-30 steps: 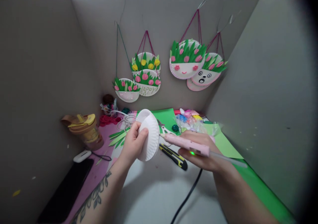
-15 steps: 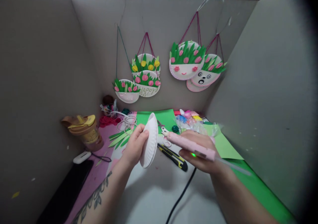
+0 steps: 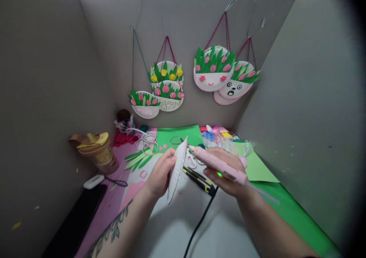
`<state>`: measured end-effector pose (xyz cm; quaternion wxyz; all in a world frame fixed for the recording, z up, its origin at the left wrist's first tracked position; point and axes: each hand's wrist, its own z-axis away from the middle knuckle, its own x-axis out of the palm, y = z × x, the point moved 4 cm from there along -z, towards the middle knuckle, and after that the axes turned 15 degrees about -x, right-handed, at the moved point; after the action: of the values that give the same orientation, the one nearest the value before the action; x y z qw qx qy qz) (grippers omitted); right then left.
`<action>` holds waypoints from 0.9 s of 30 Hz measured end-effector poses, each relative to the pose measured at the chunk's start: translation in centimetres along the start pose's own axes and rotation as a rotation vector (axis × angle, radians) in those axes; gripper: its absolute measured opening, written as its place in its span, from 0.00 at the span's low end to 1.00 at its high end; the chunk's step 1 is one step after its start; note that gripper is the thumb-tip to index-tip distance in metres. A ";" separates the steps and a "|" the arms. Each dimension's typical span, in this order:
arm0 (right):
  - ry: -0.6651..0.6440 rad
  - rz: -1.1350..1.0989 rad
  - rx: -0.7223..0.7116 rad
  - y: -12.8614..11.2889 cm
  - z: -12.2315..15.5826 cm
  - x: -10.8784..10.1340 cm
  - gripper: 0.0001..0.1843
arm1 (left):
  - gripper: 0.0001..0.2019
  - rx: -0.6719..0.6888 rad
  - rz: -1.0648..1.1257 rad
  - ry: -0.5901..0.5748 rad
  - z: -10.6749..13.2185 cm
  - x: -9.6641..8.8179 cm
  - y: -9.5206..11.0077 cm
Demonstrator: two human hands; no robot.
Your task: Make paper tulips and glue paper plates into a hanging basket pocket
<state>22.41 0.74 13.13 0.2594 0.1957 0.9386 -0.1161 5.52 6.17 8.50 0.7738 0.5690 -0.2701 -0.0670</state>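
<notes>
My left hand (image 3: 160,173) is closed on a white paper plate piece (image 3: 177,170), held edge-on above the desk. My right hand (image 3: 225,173) grips a pink glue gun (image 3: 219,164) with a green light lit on it. The gun's tip touches the upper edge of the plate. A black cord (image 3: 200,221) runs from the gun down toward me.
Under my hands lie a yellow-black utility knife (image 3: 201,176) and scissors (image 3: 192,160). Green paper (image 3: 264,170), green leaf cut-outs (image 3: 140,158), wire rings (image 3: 145,141), a cup (image 3: 97,151) and a phone (image 3: 76,221) cover the desk. Finished plate baskets (image 3: 168,86) hang on the grey partition.
My left hand has turned the plate from facing me to edge-on and lowered it a little. The glue gun tip has risen to the plate's top edge.
</notes>
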 end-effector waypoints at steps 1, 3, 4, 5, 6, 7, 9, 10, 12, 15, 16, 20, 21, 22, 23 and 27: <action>0.003 0.008 -0.014 -0.1 0.0 0.0 0.15 | 0.09 0.006 0.002 0.001 0.0 0.0 0.0; 0.001 0.004 -0.057 -0.3 -0.1 -0.1 0.15 | 0.09 -0.002 0.000 0.007 0.0 -0.1 0.0; 0.000 0.000 -0.074 -0.5 -0.2 -0.2 0.15 | 0.10 -0.012 -0.003 0.013 -0.1 -0.1 0.0; 0.004 -0.004 -0.087 -0.6 -0.3 -0.2 0.14 | 0.10 -0.019 -0.008 0.021 -0.1 -0.2 0.0; 0.008 -0.007 -0.091 -0.6 -0.3 -0.3 0.14 | 0.10 -0.021 -0.012 0.029 -0.1 -0.3 0.0; 0.011 -0.012 -0.090 -0.7 -0.4 -0.3 0.13 | 0.10 -0.020 -0.014 0.036 -0.1 -0.3 0.0; -0.007 -0.023 -0.079 -0.7 -0.4 -0.2 0.12 | 0.10 -0.026 -0.010 0.037 -0.2 -0.4 0.0; -0.022 -0.031 -0.071 -0.7 -0.4 -0.1 0.12 | 0.10 -0.030 -0.011 0.035 -0.2 -0.4 -0.1; -0.071 -0.062 -0.073 -0.7 -0.4 0.2 0.12 | 0.10 -0.019 -0.026 0.046 -0.4 -0.6 -0.1; -0.153 -0.105 -0.159 -1.1 -0.4 0.4 0.14 | 0.09 0.077 -0.121 0.112 -0.5 -1.3 0.4; -0.170 -0.099 -0.182 -1.2 -0.4 0.4 0.15 | 0.10 0.113 -0.175 0.139 -0.5 -1.6 0.7; -0.147 -0.008 -0.127 -0.7 -0.2 -0.3 0.16 | 0.11 0.259 -0.508 0.299 0.3 -3.1 2.6; -0.134 0.015 -0.095 -0.5 -0.1 -0.5 0.16 | 0.12 0.295 -0.614 0.366 0.7 -3.5 3.2; -0.124 0.033 -0.071 -0.3 0.0 -0.6 0.16 | 0.12 0.321 -0.717 0.430 1.1 -3.9 3.7; -0.125 0.048 -0.052 -0.1 0.1 -0.7 0.17 | 0.12 0.341 -0.809 0.490 1.5 -4.2 4.2; -0.176 0.067 -0.054 0.0 0.0 -0.3 0.20 | 0.12 0.373 -1.044 0.627 2.8 -4.7 5.5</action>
<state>22.67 0.65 13.29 0.3499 0.2088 0.9079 -0.0988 -0.95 7.60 12.48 0.5693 0.7436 0.2752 -0.2173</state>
